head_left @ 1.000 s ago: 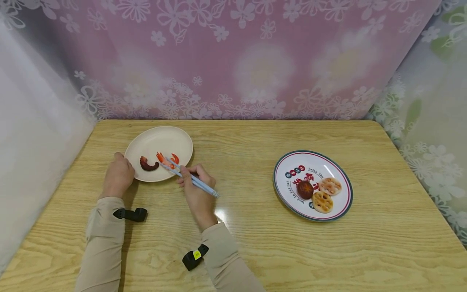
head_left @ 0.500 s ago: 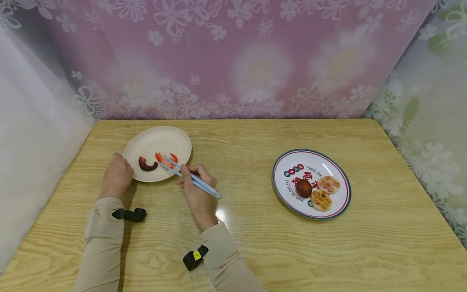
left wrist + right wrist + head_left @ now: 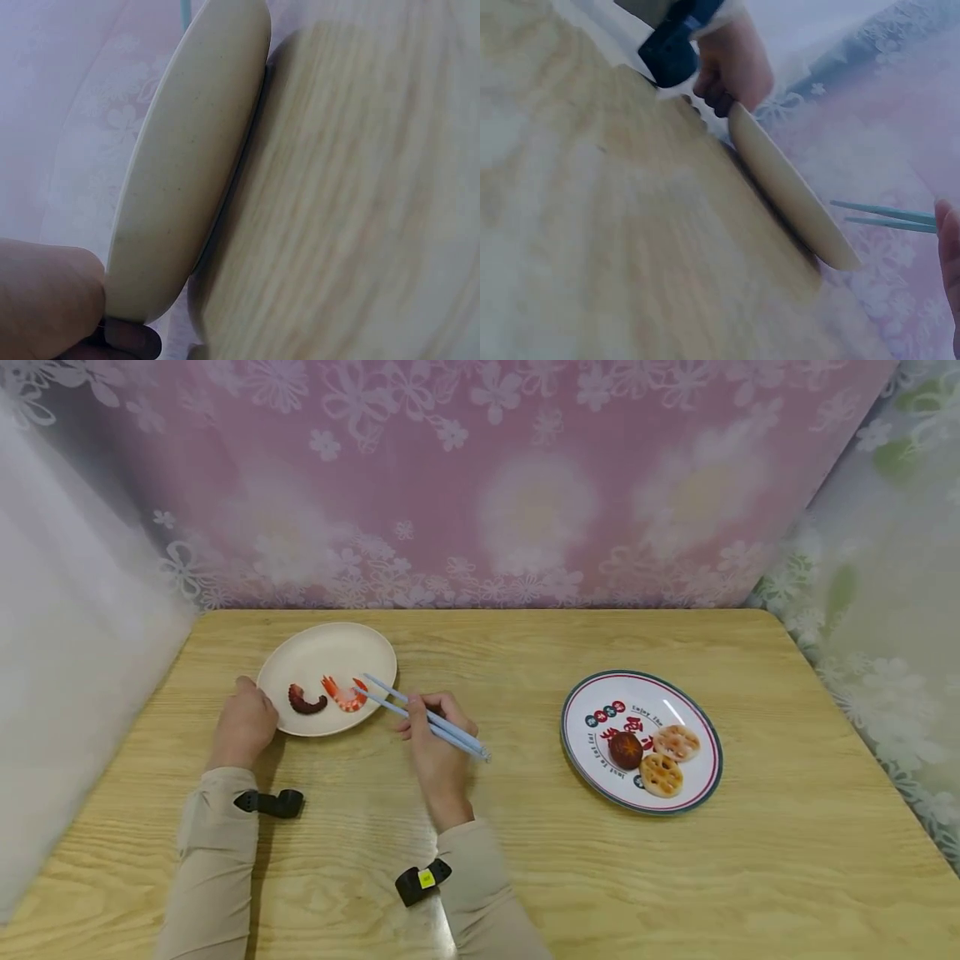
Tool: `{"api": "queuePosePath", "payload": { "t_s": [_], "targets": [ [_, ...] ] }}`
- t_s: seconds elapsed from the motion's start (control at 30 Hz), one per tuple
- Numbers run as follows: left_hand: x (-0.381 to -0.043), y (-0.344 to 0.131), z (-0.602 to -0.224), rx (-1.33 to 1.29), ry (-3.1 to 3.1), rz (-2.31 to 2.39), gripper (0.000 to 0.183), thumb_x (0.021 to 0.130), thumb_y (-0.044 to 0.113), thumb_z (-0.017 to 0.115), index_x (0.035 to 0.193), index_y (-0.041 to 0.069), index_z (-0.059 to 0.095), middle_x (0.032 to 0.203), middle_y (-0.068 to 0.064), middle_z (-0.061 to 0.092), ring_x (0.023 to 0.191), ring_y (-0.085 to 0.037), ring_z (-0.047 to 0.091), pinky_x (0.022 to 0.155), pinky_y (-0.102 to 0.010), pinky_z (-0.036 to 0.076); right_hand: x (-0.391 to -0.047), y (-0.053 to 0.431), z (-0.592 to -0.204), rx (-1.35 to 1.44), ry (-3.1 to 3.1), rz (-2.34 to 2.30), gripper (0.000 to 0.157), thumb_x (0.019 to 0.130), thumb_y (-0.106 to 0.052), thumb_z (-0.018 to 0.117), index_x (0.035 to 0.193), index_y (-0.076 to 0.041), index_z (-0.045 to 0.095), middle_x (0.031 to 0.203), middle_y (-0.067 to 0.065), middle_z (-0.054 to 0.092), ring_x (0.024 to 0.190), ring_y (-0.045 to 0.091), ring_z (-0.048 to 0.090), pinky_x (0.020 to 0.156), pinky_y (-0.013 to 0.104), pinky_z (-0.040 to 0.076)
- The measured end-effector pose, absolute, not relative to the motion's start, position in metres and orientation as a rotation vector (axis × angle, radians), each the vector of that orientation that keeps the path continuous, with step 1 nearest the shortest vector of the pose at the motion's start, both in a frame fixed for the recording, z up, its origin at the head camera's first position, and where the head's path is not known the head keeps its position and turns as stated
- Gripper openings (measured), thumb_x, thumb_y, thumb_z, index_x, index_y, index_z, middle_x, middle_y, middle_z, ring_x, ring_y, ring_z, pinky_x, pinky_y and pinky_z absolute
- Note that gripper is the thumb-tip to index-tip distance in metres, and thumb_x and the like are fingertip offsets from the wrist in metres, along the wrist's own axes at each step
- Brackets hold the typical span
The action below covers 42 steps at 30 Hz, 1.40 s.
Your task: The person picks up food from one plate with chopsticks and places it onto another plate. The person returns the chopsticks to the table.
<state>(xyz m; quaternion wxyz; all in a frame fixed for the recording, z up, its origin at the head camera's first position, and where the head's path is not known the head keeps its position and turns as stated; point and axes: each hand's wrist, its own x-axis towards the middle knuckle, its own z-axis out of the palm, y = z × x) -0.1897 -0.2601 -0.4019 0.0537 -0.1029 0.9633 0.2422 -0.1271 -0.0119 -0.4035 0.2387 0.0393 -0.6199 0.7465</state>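
Observation:
In the head view my left hand (image 3: pixel 245 724) grips the left rim of a cream oval plate (image 3: pixel 322 647); the left wrist view shows its fingers at the edge of the plate (image 3: pixel 184 172). A dark red octopus tentacle (image 3: pixel 306 701) and a red-and-white shrimp (image 3: pixel 342 697) lie on that plate. My right hand (image 3: pixel 438 752) holds a pair of light blue chopsticks (image 3: pixel 442 727), their tips parted beside the shrimp's right end. The right wrist view also shows the chopsticks (image 3: pixel 892 217) near the plate's edge, with only part of the right hand (image 3: pixel 950 255) visible.
To the right stands a white plate with a blue-and-red rim (image 3: pixel 577 760), bearing a brown mushroom cap (image 3: pixel 626 750) and two lotus root slices (image 3: pixel 662 775). A wooden table (image 3: pixel 495 860) is under everything, with a floral pink curtain (image 3: pixel 480 485) behind it.
My right hand and the chopsticks have shifted right, away from over the shrimp, and the tips have spread apart. The shrimp stays on the plate. The left hand keeps its hold.

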Motion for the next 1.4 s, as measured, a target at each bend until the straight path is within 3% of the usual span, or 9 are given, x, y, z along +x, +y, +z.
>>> {"api": "queuePosePath", "payload": {
  "t_s": [0.33, 0.53, 0.83, 1.13, 1.4],
  "targets": [
    [-0.19, -0.259, -0.405, -0.339, 2.954, 0.728, 0.032, 0.098, 0.008, 0.021, 0.116, -0.018, 0.029, 0.094, -0.044, 0.052, 0.08, -0.045, 0.056, 0.064, -0.052, 0.046, -0.135, 0.045, -0.391, 0.013, -1.715, 2.022, 0.027, 0.095, -0.013, 0.062, 0.086, 0.012, 0.059, 0.077, 0.028, 0.066, 0.052, 0.015, 0.063, 0.048, 0.029, 0.052],
    [-0.189, -0.264, -0.404, -0.348, 2.944, 0.704, 0.033, 0.099, 0.009, 0.021, 0.118, -0.017, 0.027, 0.094, -0.043, 0.052, 0.078, -0.043, 0.056, 0.063, -0.051, 0.046, -0.132, 0.067, -0.376, -0.03, -1.742, 1.969, 0.031, 0.095, -0.021, 0.064, 0.086, 0.009, 0.06, 0.077, 0.026, 0.067, 0.052, 0.015, 0.063, 0.05, 0.031, 0.053],
    [-0.188, -0.263, -0.403, -0.312, 2.98, 0.734, 0.033, 0.099, 0.01, 0.018, 0.113, -0.017, 0.029, 0.093, -0.047, 0.051, 0.086, -0.056, 0.056, 0.068, -0.058, 0.045, -0.12, 0.081, -0.341, 0.029, -1.824, 1.82, 0.025, 0.094, -0.015, 0.064, 0.082, 0.007, 0.06, 0.073, 0.024, 0.066, 0.05, 0.016, 0.063, 0.046, 0.035, 0.052],
    [-0.19, -0.262, -0.403, -0.306, 2.953, 0.737, 0.031, 0.099, 0.009, 0.02, 0.113, -0.017, 0.029, 0.092, -0.045, 0.053, 0.079, -0.049, 0.058, 0.062, -0.052, 0.045, -0.107, 0.095, -0.322, 0.06, -1.792, 1.736, 0.025, 0.094, -0.014, 0.064, 0.082, 0.008, 0.062, 0.072, 0.025, 0.065, 0.049, 0.014, 0.062, 0.046, 0.027, 0.051],
    [-0.189, -0.264, -0.405, -0.302, 2.942, 0.744, 0.032, 0.099, 0.009, 0.018, 0.115, -0.017, 0.028, 0.089, -0.042, 0.053, 0.072, -0.042, 0.057, 0.055, -0.046, 0.044, -0.097, 0.111, -0.31, -0.011, -1.813, 1.675, 0.027, 0.094, -0.016, 0.064, 0.083, 0.009, 0.062, 0.072, 0.025, 0.065, 0.049, 0.013, 0.062, 0.047, 0.027, 0.051]
  ]
}}
